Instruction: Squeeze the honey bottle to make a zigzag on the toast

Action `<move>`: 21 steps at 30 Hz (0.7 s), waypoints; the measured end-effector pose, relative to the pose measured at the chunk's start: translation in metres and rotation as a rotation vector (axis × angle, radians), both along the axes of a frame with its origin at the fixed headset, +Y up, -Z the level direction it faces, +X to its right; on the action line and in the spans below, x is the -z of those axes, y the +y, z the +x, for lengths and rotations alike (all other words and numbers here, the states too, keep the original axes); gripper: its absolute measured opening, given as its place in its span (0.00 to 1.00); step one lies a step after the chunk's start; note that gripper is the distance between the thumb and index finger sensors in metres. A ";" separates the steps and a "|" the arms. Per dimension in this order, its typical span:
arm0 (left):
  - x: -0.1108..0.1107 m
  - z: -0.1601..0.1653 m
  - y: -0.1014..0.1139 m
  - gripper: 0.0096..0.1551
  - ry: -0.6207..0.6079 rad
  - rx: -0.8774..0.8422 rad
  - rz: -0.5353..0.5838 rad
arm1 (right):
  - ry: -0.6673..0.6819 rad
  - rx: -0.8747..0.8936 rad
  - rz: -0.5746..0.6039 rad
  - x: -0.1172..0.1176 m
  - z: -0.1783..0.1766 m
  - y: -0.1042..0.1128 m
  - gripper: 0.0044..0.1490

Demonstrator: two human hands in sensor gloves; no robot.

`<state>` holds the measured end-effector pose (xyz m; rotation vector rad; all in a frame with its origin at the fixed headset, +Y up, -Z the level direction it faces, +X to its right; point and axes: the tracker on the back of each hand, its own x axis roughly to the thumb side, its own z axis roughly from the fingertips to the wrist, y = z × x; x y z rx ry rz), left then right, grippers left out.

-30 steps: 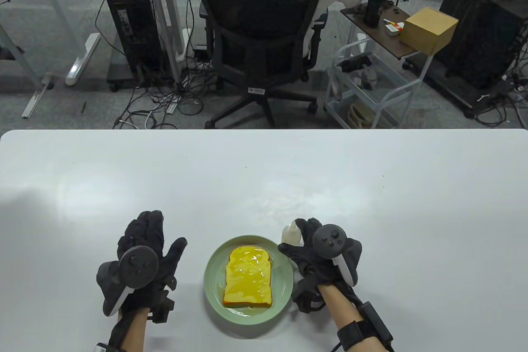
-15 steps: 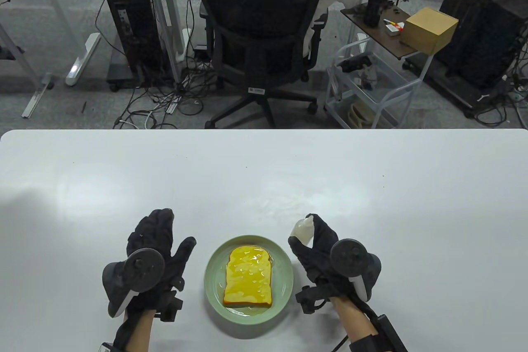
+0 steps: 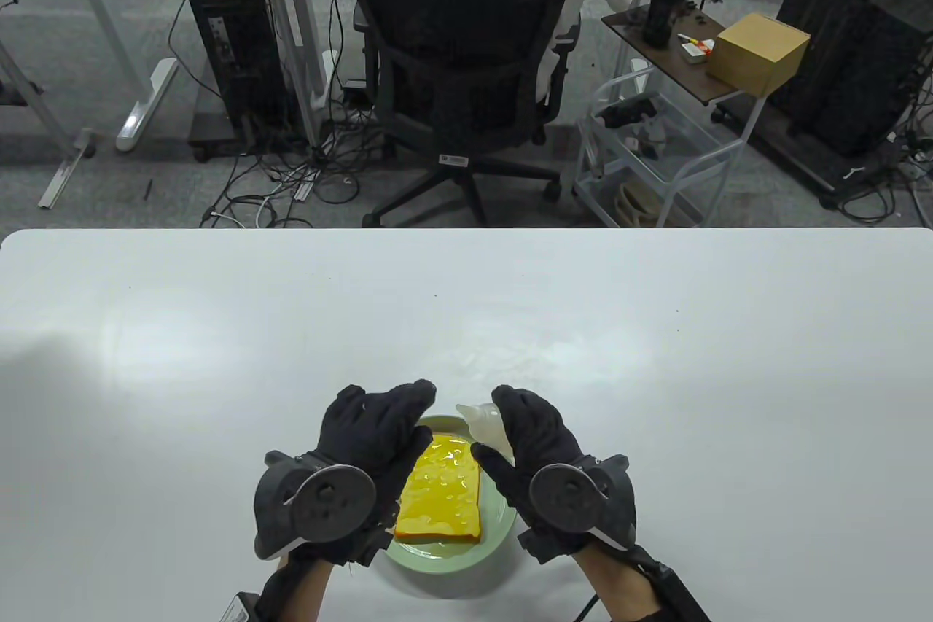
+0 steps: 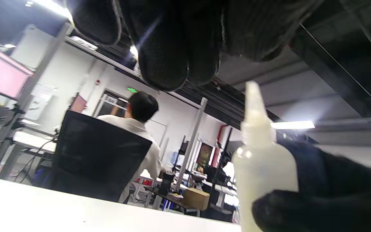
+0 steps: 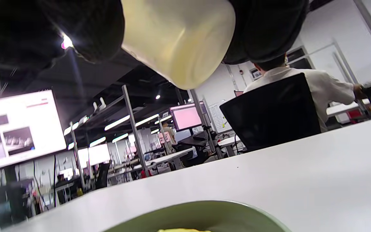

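Honestly, the honey bottle point(image 3: 487, 425) feels like soft, light plastic, probably a bit slick, so my right hand point(image 3: 543, 465) wraps its belly above the far rim of the green plate point(image 3: 503, 518) near the table's front edge. My left hand point(image 3: 372, 443) hovers spread, holding nothing, over the toast point(image 3: 443, 498). The gloves hide most of the bottle; can't tell if the nozzle's capped.

White tabletop point(image 3: 219, 330), glossy, rounded far corners. Green plate point(image 3: 503, 531) sits directly on it near the front edge, centre; yellow-glazed toast point(image 3: 444, 491) lies on the plate.
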<state>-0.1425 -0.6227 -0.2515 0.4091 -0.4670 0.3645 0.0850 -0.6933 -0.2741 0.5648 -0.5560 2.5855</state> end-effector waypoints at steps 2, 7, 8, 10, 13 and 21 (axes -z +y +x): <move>0.002 0.007 -0.002 0.30 0.004 0.085 0.000 | 0.012 -0.030 0.019 -0.002 -0.003 0.000 0.50; 0.006 0.008 -0.005 0.27 0.011 0.084 -0.018 | 0.026 -0.059 0.005 -0.003 -0.006 -0.004 0.50; 0.007 0.008 -0.006 0.28 0.009 0.077 -0.027 | 0.027 -0.057 0.004 -0.003 -0.006 -0.004 0.50; 0.013 0.009 -0.008 0.29 0.004 0.077 -0.061 | 0.040 -0.050 0.021 -0.006 -0.007 -0.002 0.50; 0.017 0.010 -0.012 0.27 -0.018 0.052 -0.080 | 0.016 -0.084 0.053 -0.009 -0.005 -0.001 0.50; 0.015 0.022 -0.021 0.26 0.055 0.135 0.000 | -0.031 -0.147 0.122 -0.014 -0.008 -0.002 0.50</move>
